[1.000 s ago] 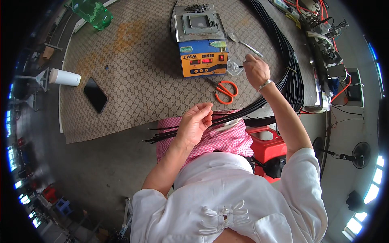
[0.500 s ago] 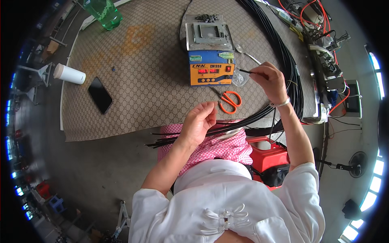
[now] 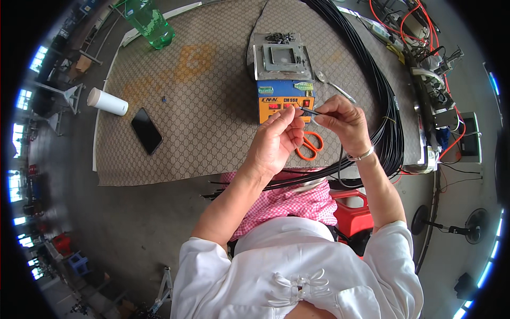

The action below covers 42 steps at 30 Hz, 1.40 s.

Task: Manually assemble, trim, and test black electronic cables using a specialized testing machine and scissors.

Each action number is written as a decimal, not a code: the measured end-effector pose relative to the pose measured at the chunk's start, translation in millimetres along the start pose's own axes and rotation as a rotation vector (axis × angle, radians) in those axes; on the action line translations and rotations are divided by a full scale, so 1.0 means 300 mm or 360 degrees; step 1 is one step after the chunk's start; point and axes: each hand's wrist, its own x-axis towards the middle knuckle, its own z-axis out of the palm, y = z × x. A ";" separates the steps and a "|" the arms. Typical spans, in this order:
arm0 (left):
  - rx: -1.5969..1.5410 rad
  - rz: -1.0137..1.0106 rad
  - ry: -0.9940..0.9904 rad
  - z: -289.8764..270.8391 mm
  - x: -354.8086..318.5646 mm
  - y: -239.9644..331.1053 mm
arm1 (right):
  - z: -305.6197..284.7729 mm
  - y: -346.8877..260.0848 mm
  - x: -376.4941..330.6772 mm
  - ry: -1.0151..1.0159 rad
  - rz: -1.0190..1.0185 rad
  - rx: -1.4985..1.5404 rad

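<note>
My right hand (image 3: 345, 122) pinches a thin black cable (image 3: 311, 111) close to its end, which points left. The thumb and forefinger of my left hand (image 3: 276, 141) are closed at the cable's tip; the tip itself is partly hidden by the fingers. Both hands are raised in front of a solder pot (image 3: 286, 88) with a blue and orange body, a red lit display and a square metal basin (image 3: 284, 56) on top. Scissors (image 3: 320, 140) with orange handles lie between the pot and the table's near edge, partly covered by my left hand.
A large coil of black cable (image 3: 387, 119) curves along the table's right side, its loose ends across my lap. A spoon (image 3: 337, 87) lies right of the pot. A phone (image 3: 146, 131), a white tumbler (image 3: 108, 101) and a green bottle (image 3: 149, 24) are on the left.
My right hand has moved left and down with the black cable. My left hand has risen to meet it, and its fingers are now at the cable's tip. The view has shifted slightly.
</note>
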 end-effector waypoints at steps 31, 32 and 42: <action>0.0020 0.0131 0.0068 -0.012 0.005 0.000 | 0.038 -0.010 0.013 0.0107 -0.0102 -0.0196; 0.0063 0.0174 0.0078 -0.013 0.005 0.000 | 0.039 -0.011 0.016 0.0106 -0.0115 -0.0224; -0.0075 0.0027 0.0101 -0.115 -0.011 -0.020 | 0.007 -0.052 0.191 0.0222 -0.0518 -0.1221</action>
